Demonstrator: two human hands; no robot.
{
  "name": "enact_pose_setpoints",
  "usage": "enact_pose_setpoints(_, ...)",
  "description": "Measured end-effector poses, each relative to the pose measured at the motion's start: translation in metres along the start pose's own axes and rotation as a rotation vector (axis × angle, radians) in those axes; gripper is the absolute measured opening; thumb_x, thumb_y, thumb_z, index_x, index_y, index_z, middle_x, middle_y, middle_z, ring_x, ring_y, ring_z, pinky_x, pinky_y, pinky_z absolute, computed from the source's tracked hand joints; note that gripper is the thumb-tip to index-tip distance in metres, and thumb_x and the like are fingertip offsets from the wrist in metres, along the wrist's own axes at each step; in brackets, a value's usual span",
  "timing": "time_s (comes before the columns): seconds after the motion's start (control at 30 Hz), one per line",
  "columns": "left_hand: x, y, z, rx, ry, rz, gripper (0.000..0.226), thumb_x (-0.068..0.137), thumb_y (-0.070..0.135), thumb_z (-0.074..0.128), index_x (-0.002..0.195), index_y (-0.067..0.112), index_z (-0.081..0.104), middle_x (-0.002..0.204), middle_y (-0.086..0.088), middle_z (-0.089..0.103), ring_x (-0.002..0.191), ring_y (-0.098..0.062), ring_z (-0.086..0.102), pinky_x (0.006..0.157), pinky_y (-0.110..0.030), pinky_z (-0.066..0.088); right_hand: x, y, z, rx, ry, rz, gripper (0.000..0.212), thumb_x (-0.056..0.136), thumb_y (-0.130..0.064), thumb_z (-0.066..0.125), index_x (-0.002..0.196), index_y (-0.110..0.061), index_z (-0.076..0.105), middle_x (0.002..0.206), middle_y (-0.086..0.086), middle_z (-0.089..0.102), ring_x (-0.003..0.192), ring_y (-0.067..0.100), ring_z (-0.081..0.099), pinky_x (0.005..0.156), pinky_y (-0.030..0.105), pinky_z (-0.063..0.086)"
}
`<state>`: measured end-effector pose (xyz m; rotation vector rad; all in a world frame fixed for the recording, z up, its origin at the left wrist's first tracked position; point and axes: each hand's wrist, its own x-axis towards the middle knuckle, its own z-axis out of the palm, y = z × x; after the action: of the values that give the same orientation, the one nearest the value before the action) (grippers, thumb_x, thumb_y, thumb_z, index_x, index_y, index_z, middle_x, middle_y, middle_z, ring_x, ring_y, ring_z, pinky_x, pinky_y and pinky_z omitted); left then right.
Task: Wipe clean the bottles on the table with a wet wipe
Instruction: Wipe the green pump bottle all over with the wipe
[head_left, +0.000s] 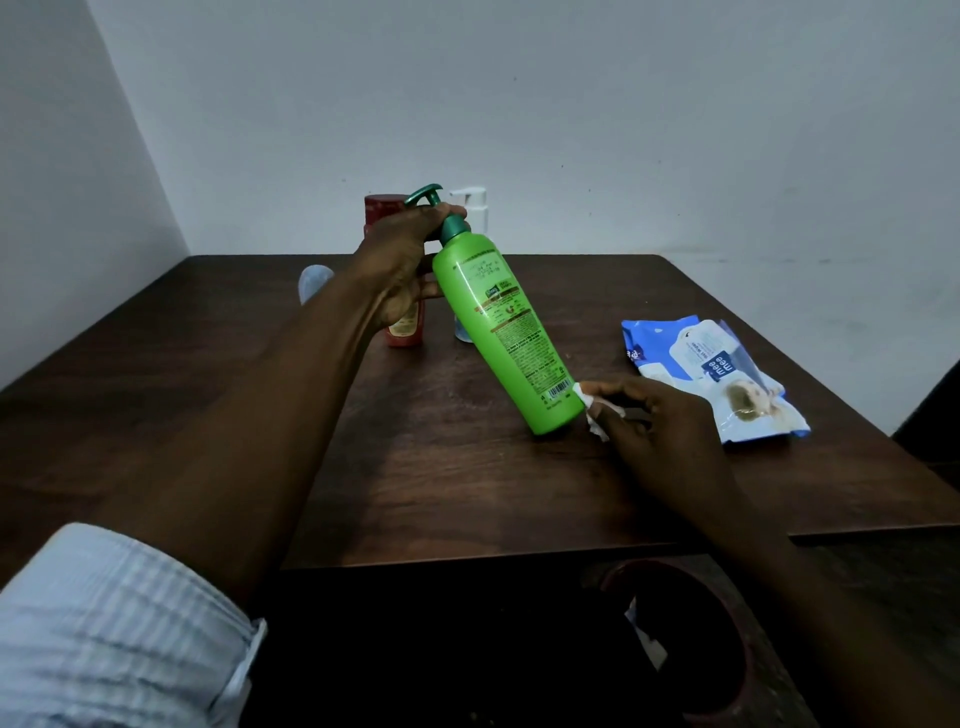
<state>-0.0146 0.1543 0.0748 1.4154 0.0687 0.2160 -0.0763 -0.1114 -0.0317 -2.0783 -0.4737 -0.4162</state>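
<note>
My left hand (397, 265) grips the tilted green bottle (506, 332) by its neck; my right hand (670, 436) pinches a wet wipe (585, 397) (mostly hidden) at its base.

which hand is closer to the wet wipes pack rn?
Right. The right hand, pinching a wet wipe at the base of the green pump bottle, sits just beside the wet wipes pack. The left hand grips the bottle's neck, farther away across the table.

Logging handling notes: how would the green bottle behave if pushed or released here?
The green bottle leans, held at the neck by the left hand, so it would probably topple if released. Its round body may then roll. Glossy plastic touched by the wipe is likely slippery.
</note>
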Motion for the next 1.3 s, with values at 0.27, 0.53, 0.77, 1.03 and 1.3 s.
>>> enact_pose_setpoints(0.27,-0.009,0.006,0.011,0.019,-0.002,0.035,0.017,0.098,0.031,0.06,0.106,0.021,0.071,0.106,0.002,0.067,0.075,-0.011,0.066,0.057,-0.026,0.057,-0.005,-0.006,0.005,-0.091,0.103,-0.203,0.025,0.087,-0.006,0.075,0.106,-0.021,0.078,0.103,-0.009,0.073,0.098,-0.005,0.065,0.085,0.007,0.047)
enact_pose_setpoints(0.53,-0.024,0.024,0.022,0.08,-0.132,0.115,0.021,0.092,0.03,0.07,0.107,0.017,0.076,0.099,0.003,0.073,0.094,-0.014,0.072,0.068,-0.033,0.059,0.0,-0.021,0.018,-0.137,0.146,-0.444,0.026,0.082,0.002,0.077,0.103,-0.013,0.079,0.105,0.004,0.069,0.096,0.013,0.066,0.087,0.02,0.05)
enact_pose_setpoints(0.77,-0.033,0.033,0.03,0.206,-0.165,0.166,0.022,0.088,0.033,0.075,0.103,0.017,0.075,0.098,0.004,0.077,0.097,-0.009,0.072,0.088,-0.044,0.059,0.02,-0.05,0.017,-0.112,0.19,-0.54,0.021,0.084,-0.001,0.076,0.103,-0.01,0.079,0.102,0.009,0.068,0.094,0.017,0.066,0.087,0.017,0.047)
enact_pose_setpoints(1.03,-0.044,0.041,0.042,0.33,-0.156,0.218,0.023,0.085,0.04,0.076,0.094,0.019,0.077,0.092,0.007,0.077,0.091,-0.002,0.071,0.1,-0.049,0.048,0.043,-0.083,0.003,-0.125,0.255,-0.606,0.019,0.087,-0.002,0.074,0.104,-0.008,0.078,0.098,0.01,0.067,0.094,0.018,0.065,0.084,0.013,0.044)
enact_pose_setpoints(1.3,-0.045,0.043,0.051,0.358,-0.163,0.274,0.034,0.087,0.035,0.075,0.1,0.004,0.075,0.091,0.002,0.077,0.083,0.002,0.071,0.073,-0.025,0.053,0.061,-0.101,-0.006,-0.206,0.257,-0.617,0.016,0.092,-0.007,0.066,0.103,-0.008,0.077,0.095,0.011,0.064,0.091,0.025,0.063,0.078,0.032,0.049)
